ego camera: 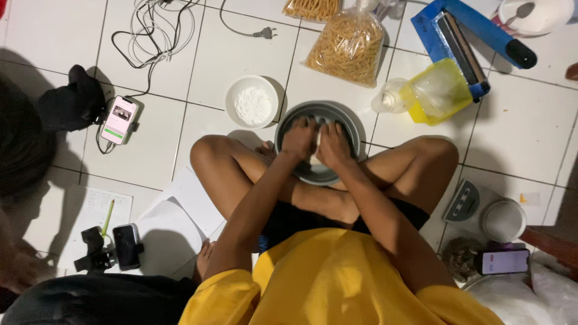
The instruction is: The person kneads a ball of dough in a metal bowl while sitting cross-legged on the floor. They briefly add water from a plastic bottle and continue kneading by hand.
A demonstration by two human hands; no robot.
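I sit cross-legged on a white tile floor with a grey metal bowl [290, 122] between my knees. Both my hands are inside it. My left hand [299, 137] and my right hand [335, 144] are pressed side by side, fingers curled down on a pale lump of dough [315, 157] that shows between and below them. Most of the dough is hidden under my fingers.
A white bowl of flour [253, 103] stands left of the grey bowl. Bags of yellow stick snacks [348, 41], a blue sealer [466, 33] and a yellow pouch [435, 91] lie beyond. A scale [481, 210], phones [118, 119], cables and papers lie around. Another person is at the left edge.
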